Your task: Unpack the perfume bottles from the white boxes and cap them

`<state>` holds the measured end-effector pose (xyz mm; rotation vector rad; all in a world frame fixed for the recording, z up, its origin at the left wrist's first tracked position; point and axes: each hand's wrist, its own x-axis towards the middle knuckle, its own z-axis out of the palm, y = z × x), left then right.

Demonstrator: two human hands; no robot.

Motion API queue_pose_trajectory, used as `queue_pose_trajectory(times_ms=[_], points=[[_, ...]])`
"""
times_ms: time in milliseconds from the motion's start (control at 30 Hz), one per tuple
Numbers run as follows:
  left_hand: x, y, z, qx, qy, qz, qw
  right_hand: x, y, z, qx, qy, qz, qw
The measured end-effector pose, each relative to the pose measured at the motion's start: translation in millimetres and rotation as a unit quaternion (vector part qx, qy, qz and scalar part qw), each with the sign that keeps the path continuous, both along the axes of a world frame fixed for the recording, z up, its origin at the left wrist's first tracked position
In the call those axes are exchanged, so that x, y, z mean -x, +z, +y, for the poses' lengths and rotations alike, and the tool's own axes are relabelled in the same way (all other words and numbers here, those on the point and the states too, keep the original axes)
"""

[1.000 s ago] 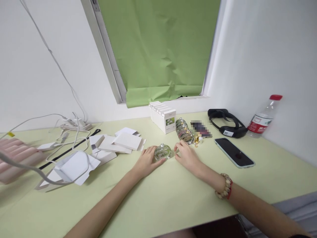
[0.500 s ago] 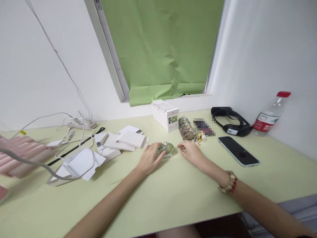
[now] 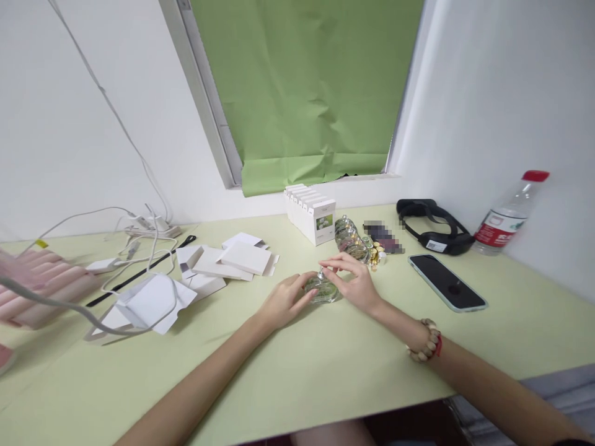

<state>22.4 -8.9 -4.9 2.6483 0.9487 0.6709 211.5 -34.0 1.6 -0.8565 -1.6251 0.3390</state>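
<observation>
A round, clear glass perfume bottle (image 3: 326,291) with a silvery spray top stands on the table in front of me. My left hand (image 3: 289,298) grips it from the left side, thumb in front and fingers behind. At the top of the bottle, my right hand (image 3: 352,282) has thumb and fingertips pinched on a small silvery piece, largely hidden by the fingers. Behind my right hand stands a row of similar glass bottles (image 3: 349,238). Several gold caps (image 3: 377,253) lie close by on the right.
White boxes (image 3: 312,214) stand in a row near the window. Opened white cartons (image 3: 244,257) lie left of my hands, beside cables and a power strip (image 3: 153,231). On the right are a phone (image 3: 446,284), a black headset (image 3: 434,229) and a water bottle (image 3: 504,220).
My right hand has moved left and up, from beside the perfume bottle to its top, carrying the small silvery piece. The bottle and my left hand have shifted slightly right.
</observation>
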Motion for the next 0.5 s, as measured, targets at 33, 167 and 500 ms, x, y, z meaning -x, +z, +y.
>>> queue_pose_trajectory(times_ms=[33, 167, 500], points=[[0.1, -0.3, 0.3, -0.002, -0.005, 0.0, 1.0, 1.3, 0.1, -1.3, -0.003, 0.01, -0.003, 1.0], [0.6, 0.0, 0.8, -0.008, -0.014, -0.003, 1.0, 2.4, -1.0, -1.3, 0.004, 0.026, -0.006, 1.0], [0.7, 1.0, -1.1, -0.008, -0.008, 0.008, 1.0, 3.2, 0.1, -0.9, 0.04, 0.023, 0.004, 0.999]])
